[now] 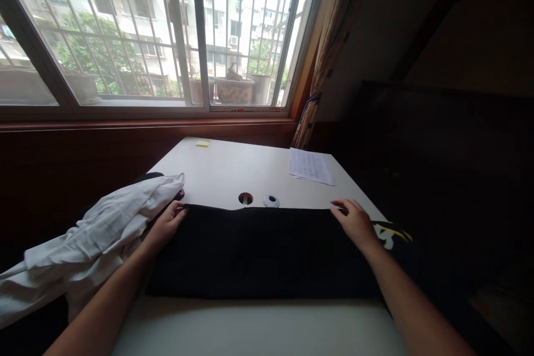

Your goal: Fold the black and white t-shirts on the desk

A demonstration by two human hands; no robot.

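A black garment lies flat across the white table as a long, wide band; its exact kind cannot be made out. At its far left corner, my left hand pinches the edge between thumb and fingers. The far right corner is gripped by my right hand, with thumb and fingertips close together on the cloth. Beside my right wrist, dark cloth with a white and yellow print hangs at the table's right edge. Rumpled white clothing lies by my left forearm, partly over dark cloth.
On the white table are papers at the back right and a yellow sticky note at the back. A round cable hole and a white ring-shaped cap sit just beyond the garment. A barred window stands behind.
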